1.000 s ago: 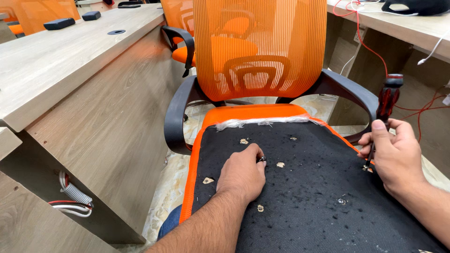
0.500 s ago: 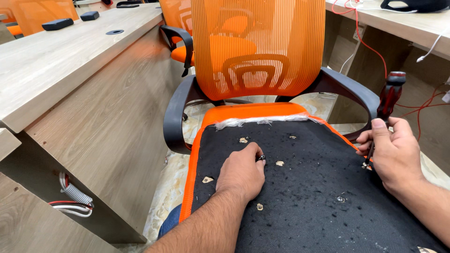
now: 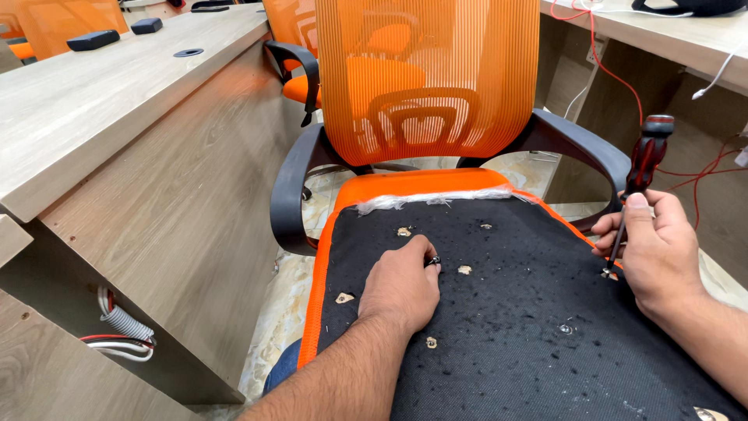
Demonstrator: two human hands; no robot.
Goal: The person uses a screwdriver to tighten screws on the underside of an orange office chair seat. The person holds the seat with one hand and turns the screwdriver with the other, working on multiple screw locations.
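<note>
Little has shifted since the earlier frames: the screwdriver point(image 3: 640, 175) now stands a touch more upright and nearer the seat's right edge, while the left hand point(image 3: 401, 284) lies in the same spot on the upturned seat base point(image 3: 506, 312). That left hand is loosely closed, fingers curled down onto the black fabric, with a small dark metal piece, perhaps a screw or washer, pinched at its fingertips point(image 3: 432, 261); what exactly it is I cannot tell. The right hand point(image 3: 658, 253) is closed around the screwdriver's shaft and lower handle, thumb pressed along the red and black grip, with the tip set on a fixing at the orange-trimmed right rim point(image 3: 608, 273). As a judgement, the work goes best if the tool is kept square to the fixing and pressed firmly down while turning, the left hand bearing on the base so it cannot slide across the lap. By count: one screwdriver; one black-covered seat base; about six pale torn holes or fixing spots in the fabric, one of them point(image 3: 344, 297) just left of the left hand; two orange mesh chairs clearly in view, the nearer one point(image 3: 428, 78) right behind the base; two hands
</note>
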